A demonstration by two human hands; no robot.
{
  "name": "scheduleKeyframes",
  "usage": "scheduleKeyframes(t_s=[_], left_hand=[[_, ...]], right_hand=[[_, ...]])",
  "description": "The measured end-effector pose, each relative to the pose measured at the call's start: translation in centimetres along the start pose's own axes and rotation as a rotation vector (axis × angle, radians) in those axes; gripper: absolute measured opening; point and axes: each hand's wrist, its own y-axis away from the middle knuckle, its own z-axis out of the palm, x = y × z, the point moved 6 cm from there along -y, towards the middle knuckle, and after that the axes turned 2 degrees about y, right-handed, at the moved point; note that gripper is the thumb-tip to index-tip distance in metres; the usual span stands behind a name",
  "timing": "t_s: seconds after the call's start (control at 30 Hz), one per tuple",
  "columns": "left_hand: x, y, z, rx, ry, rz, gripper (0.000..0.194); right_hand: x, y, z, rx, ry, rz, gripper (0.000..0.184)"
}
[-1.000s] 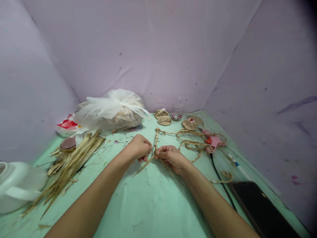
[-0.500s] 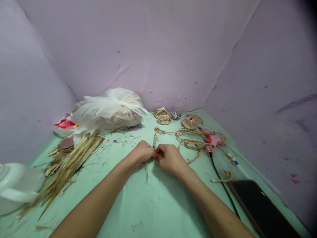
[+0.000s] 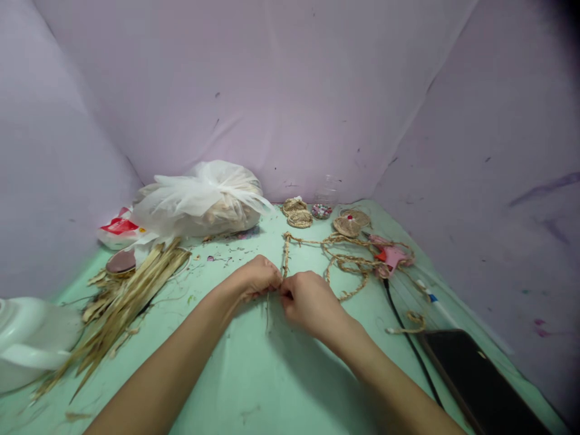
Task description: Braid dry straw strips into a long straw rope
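We pinch the near end of a braided cord point(image 3: 286, 254) between the closed fingers of our left hand point(image 3: 261, 276) and right hand point(image 3: 312, 302), held close together over the green table cover point(image 3: 235, 386) (the fingertips are partly hidden from us). The cord runs away from us, bends, and trails right in loose loops to the pink glue gun point(image 3: 393, 257). A thin strand point(image 3: 267, 314) hangs below our left hand.
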Motion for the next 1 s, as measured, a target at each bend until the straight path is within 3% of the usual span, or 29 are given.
scheduleKeyframes(t_s=[0.1, 0.23, 0.37, 0.43, 0.63, 0.77, 1.0], left_hand=[[-0.2, -0.3, -0.3, -0.013, -0.024, 0.026, 0.005], [-0.7, -0.8, -0.4, -0.023, -0.007, 0.026, 0.014], [-0.7, -0.8, -0.5, -0.015, -0.033, 0.025, 0.012], [-0.4, -0.5, -0.4, -0.006, -0.046, 0.032, 0.012], [0.7, 0.3, -0.7, 0.043, -0.138, 0.070, 0.005], [0.3, 0.0, -0.8, -0.055, -0.081, 0.109, 0.007], [-0.8, -1.0, -1.6, -0.038, -0.045, 0.052, 0.010]], right_hand=[[2.2, -0.9, 0.2, -0.091, -0.267, 0.016, 0.014], [5.2, -2.1, 0.1, 0.041, -0.638, 0.222, 0.014], [3.6, -2.1, 2.6, -0.182, -0.972, 0.282, 0.010], [2.9, -1.9, 3.4, -0.223, -1.015, 0.289, 0.010], [3.8, -2.4, 3.9, -0.146, -1.071, 0.315, 0.003], [4.0, -2.6, 4.2, -0.165, -1.201, 0.275, 0.007], [4.1, -2.6, 4.5, -0.183, -1.227, 0.261, 0.011]])
